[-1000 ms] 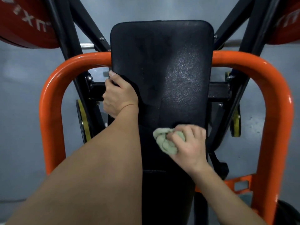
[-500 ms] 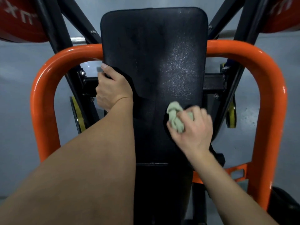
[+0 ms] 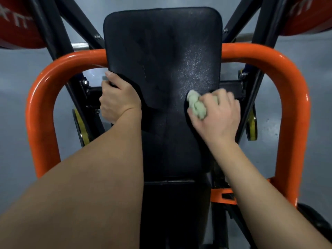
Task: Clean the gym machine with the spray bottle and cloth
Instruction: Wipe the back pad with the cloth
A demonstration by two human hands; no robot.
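The cloth (image 3: pixel 196 107), probably soft and light, sits bunched in the gripping right hand (image 3: pixel 220 116) on the black pad (image 3: pixel 161 51), whose left edge the left hand (image 3: pixel 117 100) clasps.

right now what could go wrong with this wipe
1. The cloth is bunched into a small wad in the right hand. It may miss parts of the wet sheen higher on the back pad and leave streaks.
2. The fingers sit by the pad's right edge, close to the black bracket. A wide stroke could knock them on it.
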